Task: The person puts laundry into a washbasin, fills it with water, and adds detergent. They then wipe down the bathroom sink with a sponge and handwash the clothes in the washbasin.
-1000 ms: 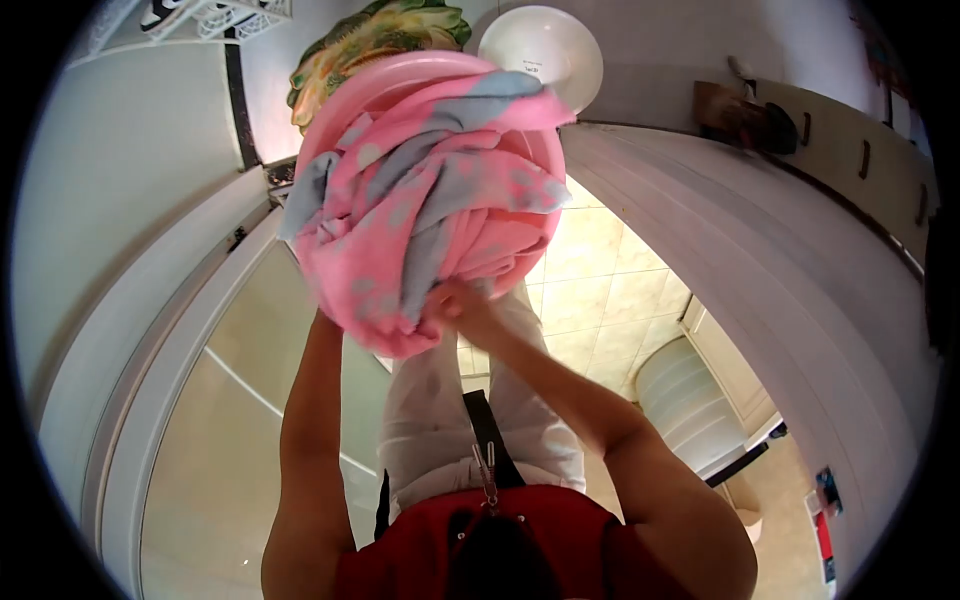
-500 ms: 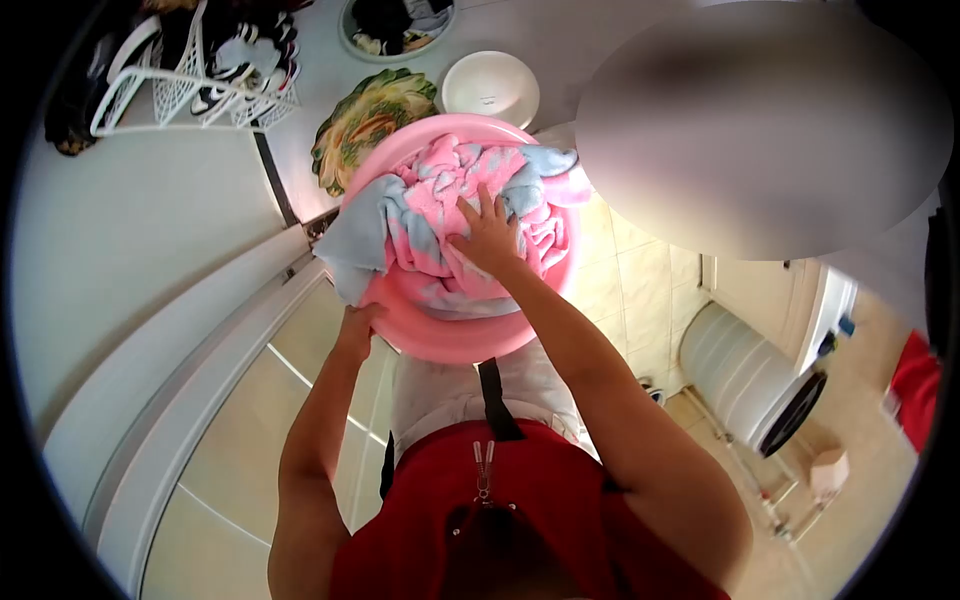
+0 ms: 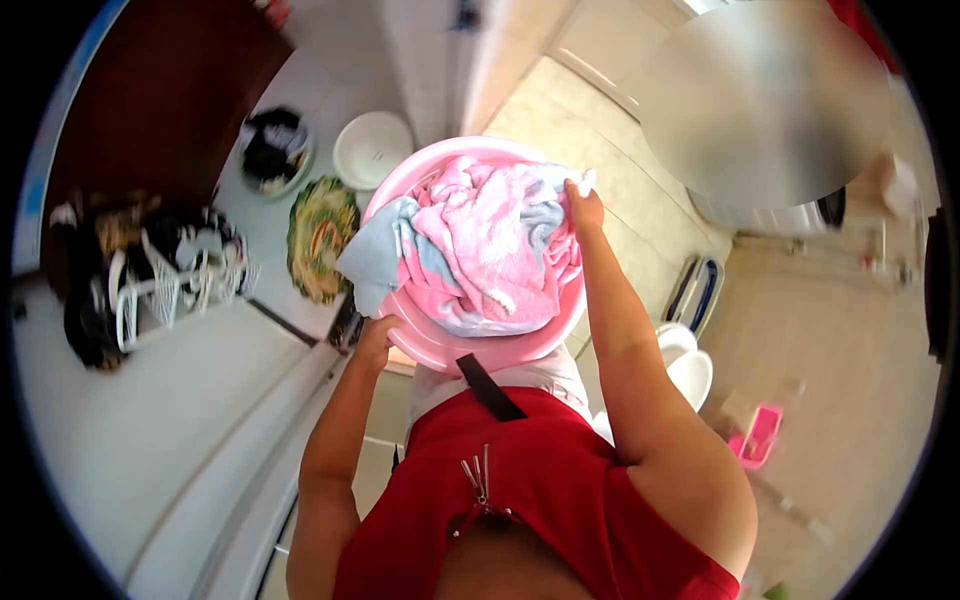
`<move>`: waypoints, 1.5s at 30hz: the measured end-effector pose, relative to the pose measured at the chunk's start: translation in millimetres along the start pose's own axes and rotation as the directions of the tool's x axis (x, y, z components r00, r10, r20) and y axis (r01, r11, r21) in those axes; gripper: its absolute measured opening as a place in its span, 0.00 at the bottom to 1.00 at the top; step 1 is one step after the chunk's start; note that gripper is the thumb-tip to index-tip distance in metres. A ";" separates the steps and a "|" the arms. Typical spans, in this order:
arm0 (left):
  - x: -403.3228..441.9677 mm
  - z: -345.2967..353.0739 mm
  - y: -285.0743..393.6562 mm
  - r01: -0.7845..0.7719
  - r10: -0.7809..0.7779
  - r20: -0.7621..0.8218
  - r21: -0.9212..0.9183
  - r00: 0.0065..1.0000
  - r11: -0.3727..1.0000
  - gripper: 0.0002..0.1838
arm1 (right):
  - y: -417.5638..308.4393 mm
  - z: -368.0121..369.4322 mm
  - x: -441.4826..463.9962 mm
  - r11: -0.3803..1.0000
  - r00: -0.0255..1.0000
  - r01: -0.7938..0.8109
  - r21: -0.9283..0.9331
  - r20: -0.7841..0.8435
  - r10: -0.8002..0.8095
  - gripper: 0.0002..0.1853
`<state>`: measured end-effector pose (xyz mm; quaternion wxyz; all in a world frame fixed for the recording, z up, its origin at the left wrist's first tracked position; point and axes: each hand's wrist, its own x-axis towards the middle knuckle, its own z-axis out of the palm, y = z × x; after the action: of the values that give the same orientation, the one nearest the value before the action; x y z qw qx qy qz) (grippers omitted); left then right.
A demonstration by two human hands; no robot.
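Observation:
A round pink basin (image 3: 440, 352) is held in front of my waist. Heaped inside it lies a fluffy pink and grey-blue blanket (image 3: 490, 240), with a grey corner hanging over the left rim. My left hand (image 3: 376, 338) is closed around the basin's near-left rim. At the far right side, my right hand (image 3: 584, 206) is closed over the rim, with a bit of the cloth beside its fingers. Part of its grip is hidden by the blanket.
Left of the basin stand a white shoe rack (image 3: 175, 295), a green leaf-patterned mat (image 3: 322, 240), a white bowl (image 3: 374, 150) and a tub of dark clothes (image 3: 276, 150). A wall edge (image 3: 450, 70) rises ahead. White basins (image 3: 690, 378) and a pink container (image 3: 762, 436) are at right.
My right hand has moved from the top of the blanket to the right rim. My view has turned rightward, and the basin has come along with me.

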<state>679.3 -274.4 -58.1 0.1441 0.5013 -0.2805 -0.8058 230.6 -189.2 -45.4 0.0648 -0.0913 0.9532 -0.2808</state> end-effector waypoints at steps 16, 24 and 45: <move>117.2 376.8 51.2 -0.029 -0.167 0.391 0.449 0.905 0.893 0.20 | 99.4 -211.2 49.9 0.897 0.937 0.336 -0.288 0.202 -0.286 0.33; 120.1 547.7 25.4 0.146 -0.324 0.384 0.424 0.865 0.894 0.24 | 145.1 -354.4 128.0 0.966 0.938 0.238 0.097 -0.282 -0.202 0.25; 231.5 966.5 64.6 -0.194 -0.494 0.655 0.693 0.572 0.694 0.16 | 292.6 -430.2 252.1 -0.167 0.732 -0.022 0.986 0.130 0.669 0.23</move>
<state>-288.4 -147.7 140.8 -0.2775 0.1175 -0.5491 -0.7795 -130.7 224.5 135.0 -0.0336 0.3276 0.4175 -0.8469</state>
